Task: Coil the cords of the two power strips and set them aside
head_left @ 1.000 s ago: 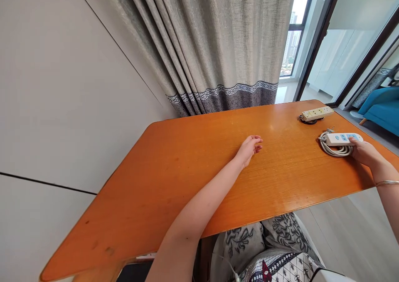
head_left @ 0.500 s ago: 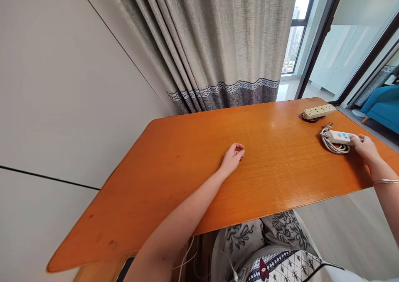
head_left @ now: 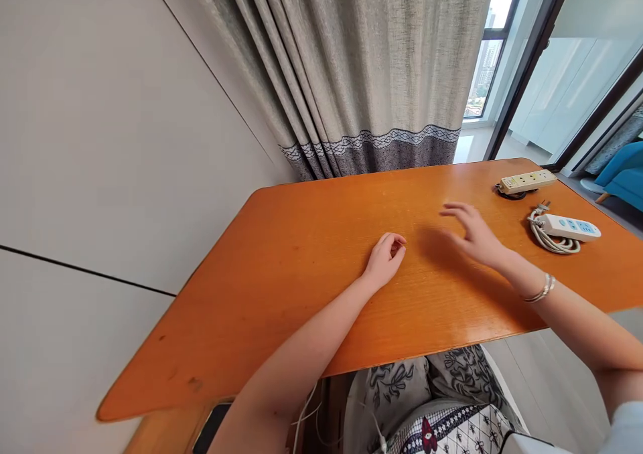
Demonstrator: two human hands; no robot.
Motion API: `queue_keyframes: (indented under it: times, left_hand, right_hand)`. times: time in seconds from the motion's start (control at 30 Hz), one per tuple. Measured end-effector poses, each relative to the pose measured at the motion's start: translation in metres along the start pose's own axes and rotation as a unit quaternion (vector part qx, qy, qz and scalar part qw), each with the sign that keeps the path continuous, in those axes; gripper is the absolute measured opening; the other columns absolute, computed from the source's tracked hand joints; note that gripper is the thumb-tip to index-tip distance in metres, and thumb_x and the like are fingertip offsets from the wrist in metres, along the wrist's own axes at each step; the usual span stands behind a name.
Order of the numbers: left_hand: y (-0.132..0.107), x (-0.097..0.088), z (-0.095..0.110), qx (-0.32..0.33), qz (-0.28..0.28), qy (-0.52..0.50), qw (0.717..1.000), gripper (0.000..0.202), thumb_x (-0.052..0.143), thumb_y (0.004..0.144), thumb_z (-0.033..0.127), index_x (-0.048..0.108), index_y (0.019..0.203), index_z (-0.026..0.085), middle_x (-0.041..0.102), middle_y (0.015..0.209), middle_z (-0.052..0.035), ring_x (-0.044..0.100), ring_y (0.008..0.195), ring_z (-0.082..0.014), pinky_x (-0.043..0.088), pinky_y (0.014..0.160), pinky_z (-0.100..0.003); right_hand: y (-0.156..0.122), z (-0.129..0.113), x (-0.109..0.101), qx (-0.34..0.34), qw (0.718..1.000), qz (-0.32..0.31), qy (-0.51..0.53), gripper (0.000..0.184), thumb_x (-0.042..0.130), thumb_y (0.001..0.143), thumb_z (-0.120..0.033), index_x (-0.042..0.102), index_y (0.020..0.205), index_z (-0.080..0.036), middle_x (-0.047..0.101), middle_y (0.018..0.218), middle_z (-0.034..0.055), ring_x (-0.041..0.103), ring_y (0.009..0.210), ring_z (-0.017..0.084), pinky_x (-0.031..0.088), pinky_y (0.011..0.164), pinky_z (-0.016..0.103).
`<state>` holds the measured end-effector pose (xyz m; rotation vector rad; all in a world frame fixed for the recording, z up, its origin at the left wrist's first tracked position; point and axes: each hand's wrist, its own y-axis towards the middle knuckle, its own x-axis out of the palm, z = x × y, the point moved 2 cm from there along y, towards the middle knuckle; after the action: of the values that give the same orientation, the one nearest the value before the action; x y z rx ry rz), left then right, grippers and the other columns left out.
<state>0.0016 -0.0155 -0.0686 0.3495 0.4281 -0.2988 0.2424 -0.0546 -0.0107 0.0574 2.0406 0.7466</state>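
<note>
My left hand (head_left: 384, 260) rests on the orange wooden table (head_left: 301, 266) near its middle, fingers curled loosely inward, holding nothing. My right hand (head_left: 472, 234) hovers just above the table to the right of it, fingers spread and slightly blurred, with nothing in it; a bracelet (head_left: 540, 292) sits on its wrist. A white power strip with blue buttons (head_left: 573, 226) lies on its coiled white cable (head_left: 552, 242) at the table's right end, apart from my right hand. A cream power strip (head_left: 527, 181) lies farther back at the right.
A grey curtain (head_left: 372, 72) hangs behind the table, with a plain wall panel (head_left: 100, 139) at the left. Glass doors and a blue chair (head_left: 623, 173) are at the far right. My patterned clothing (head_left: 426, 400) shows below the table's near edge.
My right hand has let go of the white power strip and swung left toward the table's middle. My left hand pulled back slightly and curled its fingers.
</note>
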Motion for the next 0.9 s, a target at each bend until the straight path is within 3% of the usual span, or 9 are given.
queue_keyframes:
  times: [0.13, 0.27, 0.4, 0.9]
  left_hand:
    - [-0.003, 0.001, 0.001, 0.043, -0.087, 0.194, 0.976, 0.019, 0.058, 0.087, 0.016, 0.064, 0.105, 0.018, 0.066, 0.126, -0.0131, 0.059, 0.124, -0.0282, 0.04, 0.114, -0.048]
    - [-0.007, 0.003, 0.0, 0.042, -0.136, 0.28, 0.949, 0.035, 0.054, 0.093, 0.025, 0.059, 0.128, 0.019, 0.057, 0.147, -0.0141, 0.048, 0.141, -0.029, 0.025, 0.125, -0.054]
    - [-0.009, 0.003, 0.003, 0.046, -0.154, 0.304, 0.939, 0.039, 0.05, 0.096, 0.031, 0.057, 0.133, 0.019, 0.051, 0.154, -0.0133, 0.042, 0.147, -0.0297, 0.022, 0.126, -0.054]
    - [-0.009, 0.003, 0.004, 0.045, -0.192, 0.333, 0.922, 0.047, 0.048, 0.098, 0.032, 0.053, 0.141, 0.015, 0.043, 0.16, -0.0153, 0.034, 0.152, -0.0302, 0.022, 0.127, -0.054]
  right_hand:
    - [0.01, -0.031, 0.062, -0.099, 0.984, -0.143, -0.034, 0.046, 0.057, 0.095, -0.04, 0.06, 0.135, -0.017, 0.055, 0.146, 0.02, 0.048, 0.14, 0.036, 0.041, 0.114, 0.057]
    - [-0.002, -0.02, 0.09, -0.096, 0.976, -0.191, -0.032, 0.058, 0.054, 0.097, -0.042, 0.048, 0.149, -0.015, 0.053, 0.15, 0.0212, 0.047, 0.143, 0.035, 0.041, 0.116, 0.059]
    - [-0.011, -0.008, 0.091, -0.09, 0.973, -0.211, -0.041, 0.058, 0.054, 0.097, -0.045, 0.05, 0.148, -0.015, 0.05, 0.153, 0.0205, 0.044, 0.145, 0.035, 0.039, 0.117, 0.061]
    - [-0.008, -0.012, 0.088, -0.095, 0.971, -0.215, -0.05, 0.062, 0.046, 0.101, -0.05, 0.051, 0.146, -0.009, 0.05, 0.152, 0.0236, 0.044, 0.145, 0.038, 0.04, 0.117, 0.062]
